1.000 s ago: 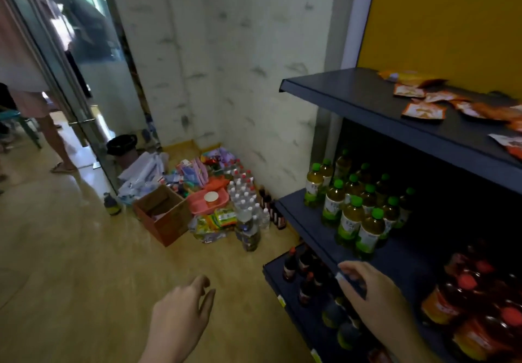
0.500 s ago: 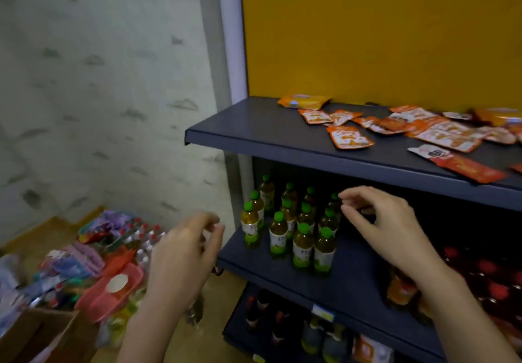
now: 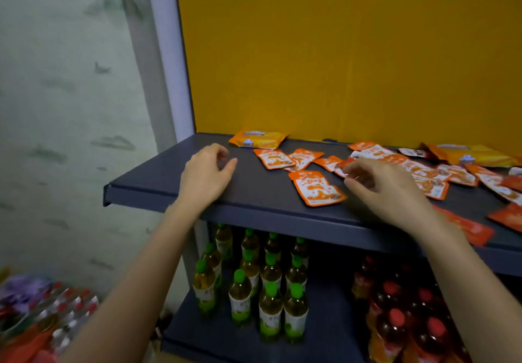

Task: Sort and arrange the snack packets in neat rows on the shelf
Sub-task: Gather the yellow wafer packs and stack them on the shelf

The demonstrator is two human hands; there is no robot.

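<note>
Several orange snack packets lie scattered on the dark blue top shelf [image 3: 254, 193]. One packet [image 3: 317, 189] lies nearest the front, others [image 3: 275, 158] sit behind it, and a wider orange pack [image 3: 257, 139] rests at the back by the yellow panel. My left hand [image 3: 204, 177] hovers over the shelf's bare left part, fingers loosely curled, holding nothing. My right hand [image 3: 387, 190] is over the packets in the middle, fingers spread and bent, just right of the front packet. It grips nothing that I can see.
A yellow back panel [image 3: 339, 52] rises behind the shelf. Below stand green-capped bottles [image 3: 254, 292] and red-capped bottles [image 3: 409, 320]. A grey wall [image 3: 70, 108] is on the left, with bottled goods [image 3: 42, 314] piled on the floor.
My view has swung from the floor and lower shelves up to the top shelf. Both hands have risen from the bottle shelf level to above the top shelf.
</note>
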